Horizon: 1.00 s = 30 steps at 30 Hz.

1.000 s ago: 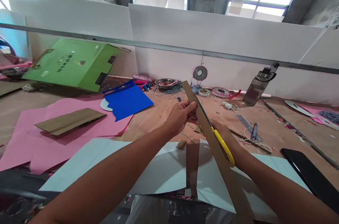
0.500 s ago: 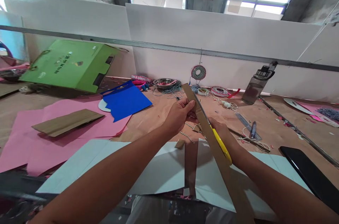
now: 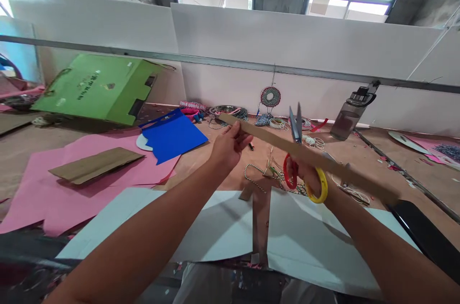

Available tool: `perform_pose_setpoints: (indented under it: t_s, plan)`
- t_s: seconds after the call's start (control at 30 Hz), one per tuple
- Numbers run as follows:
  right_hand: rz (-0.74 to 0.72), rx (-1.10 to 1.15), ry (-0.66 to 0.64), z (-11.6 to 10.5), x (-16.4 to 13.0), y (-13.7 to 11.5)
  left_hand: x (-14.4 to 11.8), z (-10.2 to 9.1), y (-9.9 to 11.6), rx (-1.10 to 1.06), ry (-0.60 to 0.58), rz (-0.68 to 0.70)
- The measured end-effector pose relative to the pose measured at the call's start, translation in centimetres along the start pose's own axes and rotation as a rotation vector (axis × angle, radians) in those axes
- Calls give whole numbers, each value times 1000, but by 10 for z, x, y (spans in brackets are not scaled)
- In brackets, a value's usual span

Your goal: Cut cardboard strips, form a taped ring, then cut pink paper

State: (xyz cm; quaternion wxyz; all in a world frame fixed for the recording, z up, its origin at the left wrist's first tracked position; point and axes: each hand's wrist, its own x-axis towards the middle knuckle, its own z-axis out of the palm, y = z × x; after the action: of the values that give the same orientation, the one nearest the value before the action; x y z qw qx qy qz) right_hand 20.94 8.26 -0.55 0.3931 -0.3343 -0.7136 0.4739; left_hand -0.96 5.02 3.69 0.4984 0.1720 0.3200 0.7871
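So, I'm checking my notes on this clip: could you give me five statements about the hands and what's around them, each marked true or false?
1. The left hand grips the brown cardboard strip near one end. True.
2. The scissors in the right hand have two yellow finger loops. False: one loop is red, the other yellow.
3. A black phone lies to the right of the right hand. True.
4. The blue sheet lies beyond the right hand, beside the bottle. False: it lies on the left side, partly over the pink paper.
5. A round piece hangs against the back panel. True.
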Motion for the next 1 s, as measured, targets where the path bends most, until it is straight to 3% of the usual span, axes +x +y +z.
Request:
perform_pose_setpoints:
  t_s: [0.07,0.17,0.33,0.43,0.57,0.73,0.83,0.9,1.0]
  plan:
    - [-58,99,-1,0,3,-1,3,0,1,-84,59,-10]
    - [-184,206,18,3,0,-10,-3,3,-11,-82,34,-57]
    - [-155,327,253,0,-4,-23,-20,4,-39,78,-168,-220]
    - [-146,397,318,-16,2,-28,-12,-6,-38,210,-260,-332]
    - [-142,469,236,-40,9,-34,10,-19,-18,344,-238,-174]
    - [-6,414,8,-45,6,-34,2,-13,-7,872,-679,-235]
    - [22,328,-83,-38,3,-33,-14,-6,-9,974,-944,-398]
    - [24,284,-62,-35,3,-33,-21,-4,-11,948,-1028,-486]
    - [13,259,5,-31,3,-34,-22,-3,-11,807,-964,-444]
